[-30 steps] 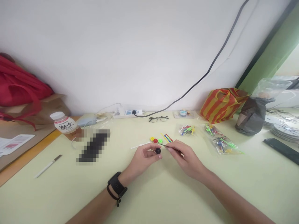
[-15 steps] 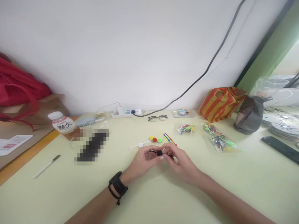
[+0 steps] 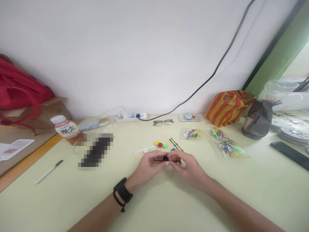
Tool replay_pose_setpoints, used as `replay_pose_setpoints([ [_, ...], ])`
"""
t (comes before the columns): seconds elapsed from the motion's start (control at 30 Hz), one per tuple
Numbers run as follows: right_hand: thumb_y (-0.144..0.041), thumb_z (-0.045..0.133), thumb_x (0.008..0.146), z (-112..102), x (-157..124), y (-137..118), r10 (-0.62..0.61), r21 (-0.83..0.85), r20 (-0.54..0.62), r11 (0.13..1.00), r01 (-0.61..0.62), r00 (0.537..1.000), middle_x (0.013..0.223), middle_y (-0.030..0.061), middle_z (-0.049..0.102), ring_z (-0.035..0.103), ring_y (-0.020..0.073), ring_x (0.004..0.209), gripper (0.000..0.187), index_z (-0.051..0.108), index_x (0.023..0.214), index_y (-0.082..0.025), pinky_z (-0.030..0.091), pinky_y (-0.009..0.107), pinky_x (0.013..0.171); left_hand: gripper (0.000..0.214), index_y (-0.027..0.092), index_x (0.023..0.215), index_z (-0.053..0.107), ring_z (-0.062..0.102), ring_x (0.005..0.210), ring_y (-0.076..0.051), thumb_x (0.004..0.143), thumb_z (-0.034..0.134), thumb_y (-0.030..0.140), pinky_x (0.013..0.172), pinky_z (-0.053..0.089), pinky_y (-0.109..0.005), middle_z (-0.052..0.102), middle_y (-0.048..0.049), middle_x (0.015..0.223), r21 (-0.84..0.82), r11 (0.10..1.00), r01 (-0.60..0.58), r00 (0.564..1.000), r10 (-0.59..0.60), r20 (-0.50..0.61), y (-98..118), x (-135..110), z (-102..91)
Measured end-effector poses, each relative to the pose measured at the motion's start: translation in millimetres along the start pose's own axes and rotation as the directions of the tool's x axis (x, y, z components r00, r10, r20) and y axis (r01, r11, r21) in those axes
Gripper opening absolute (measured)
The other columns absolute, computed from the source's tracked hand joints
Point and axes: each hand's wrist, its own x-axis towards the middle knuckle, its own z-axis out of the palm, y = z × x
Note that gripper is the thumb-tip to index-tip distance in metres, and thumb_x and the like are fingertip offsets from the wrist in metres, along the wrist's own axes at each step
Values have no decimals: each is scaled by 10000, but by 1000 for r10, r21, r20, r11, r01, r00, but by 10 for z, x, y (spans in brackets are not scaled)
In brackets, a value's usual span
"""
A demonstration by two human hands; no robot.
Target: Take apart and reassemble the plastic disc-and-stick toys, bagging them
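Observation:
Between my two hands is a small black plastic spinner arrow (image 3: 165, 158) with a round hub and thin arms. My left hand (image 3: 151, 163) pinches it from the left, and my right hand (image 3: 187, 164) grips it from the right, partly covering it. Just beyond my fingers lie a white arrow with a round hub (image 3: 145, 150) and small yellow, red and green round pieces, among them a red one (image 3: 160, 145). Loose coloured arrows (image 3: 175, 144) lie beside these, with a blue round piece partly hidden behind my right hand.
Clear bags of coloured arrows (image 3: 229, 148) lie to the right. Eyeglasses (image 3: 163, 122) and a power strip (image 3: 131, 116) are by the wall. A bottle (image 3: 67, 130) and a pen (image 3: 49, 171) are at left; a striped bag (image 3: 227, 108) and stacked white discs (image 3: 294, 133) at right.
The black spinner arrow has turned slightly in my fingers, and my right fingers now cover more of its hub. The blue round piece has come into sight.

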Motion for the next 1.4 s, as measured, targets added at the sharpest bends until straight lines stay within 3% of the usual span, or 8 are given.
replay_pose_setpoints([
  [0.27, -347, 640, 938, -51, 36, -21, 88, 3, -49, 996, -88, 995, 728, -24, 576, 529, 160, 657, 151, 610, 1043, -244, 448, 292, 625, 310, 189, 1174, 793, 710, 1048, -267, 908, 765, 346, 939, 594, -386, 738, -121, 1094, 76, 997, -3, 997, 9, -77, -27, 4, 25],
  [0.53, -388, 665, 948, -49, 45, -73, 133, 296, -30, 948, -118, 991, 941, 28, 645, 629, 179, 865, 245, 604, 1129, -234, 523, 329, 803, 261, 157, 1070, 763, 721, 934, -226, 879, 791, 333, 874, 601, -357, 755, -110, 1045, 11, 999, 35, 998, -34, -58, -70, -7, 41],
  [0.63, -480, 700, 923, 28, 43, -36, 207, 382, -66, 909, -167, 976, 1018, 37, 644, 617, 149, 766, 337, 567, 1111, -233, 521, 307, 714, 270, 153, 950, 687, 707, 830, -181, 830, 838, 341, 780, 590, -302, 739, -69, 953, -97, 993, 65, 987, -78, -143, -71, 0, 17],
  [0.77, -551, 666, 939, 135, 8, 0, 252, 473, 137, 833, -287, 958, 1108, 41, 643, 588, 112, 660, 430, 509, 1220, -267, 521, 294, 638, 304, 164, 871, 621, 712, 831, -176, 804, 859, 341, 775, 588, -292, 730, -49, 933, -155, 987, 40, 975, -72, -209, -49, 9, -16],
  [0.83, -571, 652, 943, 151, 2, 12, 242, 508, 221, 799, -323, 945, 1009, 15, 642, 588, 114, 637, 458, 502, 1258, -274, 525, 298, 636, 294, 167, 870, 635, 725, 865, -197, 804, 857, 347, 796, 600, -312, 742, -59, 939, -156, 987, 32, 976, -65, -207, -38, 9, -22],
  [1.0, -569, 714, 894, 29, 67, 15, 286, 503, 119, 808, -306, 951, 762, -50, 543, 525, 125, 615, 461, 559, 1190, -251, 463, 280, 611, 256, 163, 893, 713, 746, 922, -243, 785, 865, 339, 873, 611, -369, 777, -94, 958, -1, 1000, -1, 971, 1, -241, -55, -5, -3],
  [1.23, -541, 732, 882, -129, 110, -79, 301, 472, 9, 839, -269, 954, 834, -15, 561, 484, 134, 670, 415, 604, 1139, -241, 446, 289, 631, 112, 226, 985, 742, 756, 1008, -250, 875, 762, 233, 951, 590, -391, 794, -65, 1043, 436, 888, -148, 946, 256, -201, -87, -77, 44],
  [1.4, -553, 715, 896, -118, 91, -86, 284, 466, 34, 844, -266, 958, 877, -3, 574, 499, 139, 691, 406, 610, 1146, -252, 460, 298, 654, 136, 255, 994, 727, 760, 1031, -250, 884, 715, 174, 925, 587, -368, 795, -46, 1039, 520, 828, -210, 942, 314, -120, -62, -115, 53],
])
